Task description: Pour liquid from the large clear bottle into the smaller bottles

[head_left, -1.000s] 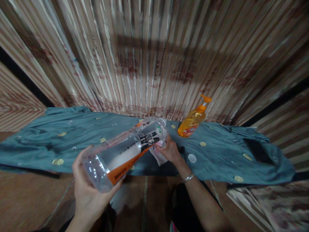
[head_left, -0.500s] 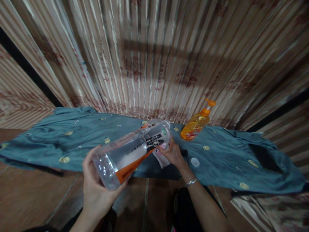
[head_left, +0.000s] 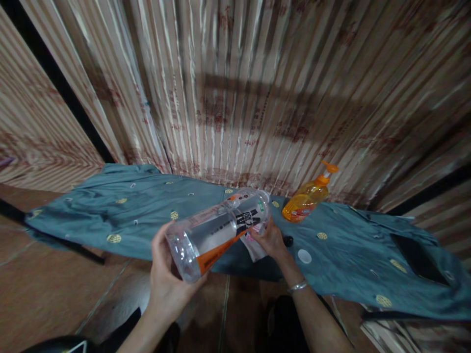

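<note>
My left hand point(head_left: 167, 282) grips the base of a large clear plastic bottle point(head_left: 217, 230) with an orange and black label, held tilted with its mouth pointing away. My right hand point(head_left: 270, 240) is closed near the bottle's mouth, pinching a white and pink cloth or wrapper point(head_left: 255, 247). Both hands hover over the front edge of a teal cloth point(head_left: 110, 215) with gold motifs that covers a low surface. A white bottle cap point(head_left: 304, 256) lies on the cloth just right of my right wrist, and a small black object point(head_left: 288, 240) sits beside it.
An orange pump bottle of liquid point(head_left: 307, 198) stands at the back of the cloth against a striped curtain point(head_left: 235, 88). A dark flat phone-like object point(head_left: 417, 252) lies on the cloth at the right. Brown tiled floor point(head_left: 55, 289) stretches below.
The view has swung left, so everything sits further right and lower in the picture. Both hands keep the same hold on the bottle and the white cloth.
</note>
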The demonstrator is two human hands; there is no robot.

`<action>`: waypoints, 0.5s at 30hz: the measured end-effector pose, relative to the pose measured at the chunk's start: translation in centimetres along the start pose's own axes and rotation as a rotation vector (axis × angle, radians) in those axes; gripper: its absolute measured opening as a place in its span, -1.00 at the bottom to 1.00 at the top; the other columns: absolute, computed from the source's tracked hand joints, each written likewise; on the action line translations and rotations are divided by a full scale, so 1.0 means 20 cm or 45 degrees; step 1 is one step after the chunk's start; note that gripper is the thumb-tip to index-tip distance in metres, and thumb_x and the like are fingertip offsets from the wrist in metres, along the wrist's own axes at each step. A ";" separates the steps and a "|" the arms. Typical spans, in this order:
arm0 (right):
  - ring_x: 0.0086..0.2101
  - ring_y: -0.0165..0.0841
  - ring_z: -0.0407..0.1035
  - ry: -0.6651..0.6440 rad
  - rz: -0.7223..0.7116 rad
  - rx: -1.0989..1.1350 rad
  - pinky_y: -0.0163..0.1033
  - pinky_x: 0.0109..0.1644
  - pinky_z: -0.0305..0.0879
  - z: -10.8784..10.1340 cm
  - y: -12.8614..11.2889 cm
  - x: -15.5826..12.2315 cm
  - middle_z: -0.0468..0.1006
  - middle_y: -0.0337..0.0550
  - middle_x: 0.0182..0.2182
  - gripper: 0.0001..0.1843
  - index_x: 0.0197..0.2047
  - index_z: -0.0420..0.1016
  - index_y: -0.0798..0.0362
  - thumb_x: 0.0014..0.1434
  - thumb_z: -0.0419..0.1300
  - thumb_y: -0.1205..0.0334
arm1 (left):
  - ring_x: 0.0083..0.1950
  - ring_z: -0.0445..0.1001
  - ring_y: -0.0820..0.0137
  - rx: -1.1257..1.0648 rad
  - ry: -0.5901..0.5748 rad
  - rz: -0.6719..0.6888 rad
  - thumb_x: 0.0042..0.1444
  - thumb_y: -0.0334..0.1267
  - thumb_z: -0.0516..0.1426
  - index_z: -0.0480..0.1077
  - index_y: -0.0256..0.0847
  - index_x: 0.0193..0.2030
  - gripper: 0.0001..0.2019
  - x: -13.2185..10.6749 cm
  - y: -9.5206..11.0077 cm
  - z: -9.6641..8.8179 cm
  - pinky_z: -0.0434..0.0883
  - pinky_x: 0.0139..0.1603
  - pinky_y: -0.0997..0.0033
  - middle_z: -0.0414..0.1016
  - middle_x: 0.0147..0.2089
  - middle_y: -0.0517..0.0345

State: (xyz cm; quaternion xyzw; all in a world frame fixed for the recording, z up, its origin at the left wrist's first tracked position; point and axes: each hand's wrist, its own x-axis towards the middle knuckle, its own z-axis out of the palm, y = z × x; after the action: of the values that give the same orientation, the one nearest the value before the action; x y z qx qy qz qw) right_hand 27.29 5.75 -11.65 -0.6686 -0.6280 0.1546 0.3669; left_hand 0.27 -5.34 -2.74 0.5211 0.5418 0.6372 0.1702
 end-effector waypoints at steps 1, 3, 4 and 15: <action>-0.14 0.02 0.70 -0.014 0.025 0.020 0.04 -0.04 0.63 0.00 0.00 0.00 0.76 0.02 -0.17 -0.41 0.12 0.41 0.05 0.08 0.41 0.05 | 0.10 0.68 -0.20 -0.005 0.005 -0.003 -0.34 -0.14 0.53 0.32 0.02 0.28 -0.04 0.00 0.00 0.00 0.73 0.00 -0.23 0.63 0.14 -0.02; -0.17 0.01 0.70 -0.032 0.061 0.057 0.05 -0.05 0.63 -0.01 -0.01 0.00 0.75 -0.03 -0.21 -0.43 0.10 0.41 0.03 0.07 0.42 0.04 | 0.12 0.67 -0.20 -0.006 -0.022 0.006 -0.33 -0.17 0.54 0.33 0.02 0.30 -0.04 -0.01 -0.01 0.01 0.73 0.03 -0.23 0.63 0.15 -0.02; -0.20 0.00 0.70 -0.034 0.074 0.068 0.06 -0.05 0.63 -0.01 -0.02 0.00 0.74 -0.05 -0.23 -0.44 0.09 0.42 0.03 0.07 0.42 0.04 | 0.14 0.66 -0.19 -0.004 -0.043 0.010 -0.32 -0.19 0.54 0.33 0.03 0.32 -0.03 -0.02 -0.02 0.01 0.72 0.05 -0.22 0.62 0.17 -0.01; -0.18 -0.02 0.66 -0.072 -0.009 0.190 0.14 0.01 0.62 -0.05 0.00 0.00 0.73 -0.07 -0.23 -0.45 0.12 0.44 0.00 0.08 0.42 0.10 | 0.12 0.69 -0.05 -0.076 -0.021 -0.017 -0.26 -0.10 0.50 0.29 -0.04 0.29 -0.08 0.00 0.00 0.04 0.69 0.08 -0.06 0.57 0.18 -0.10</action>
State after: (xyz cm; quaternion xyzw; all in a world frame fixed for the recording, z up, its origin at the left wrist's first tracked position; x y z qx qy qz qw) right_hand 28.02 5.49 -10.93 -0.6327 -0.6272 0.2186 0.3982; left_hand 1.03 -4.87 -2.76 0.5172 0.5245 0.6477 0.1944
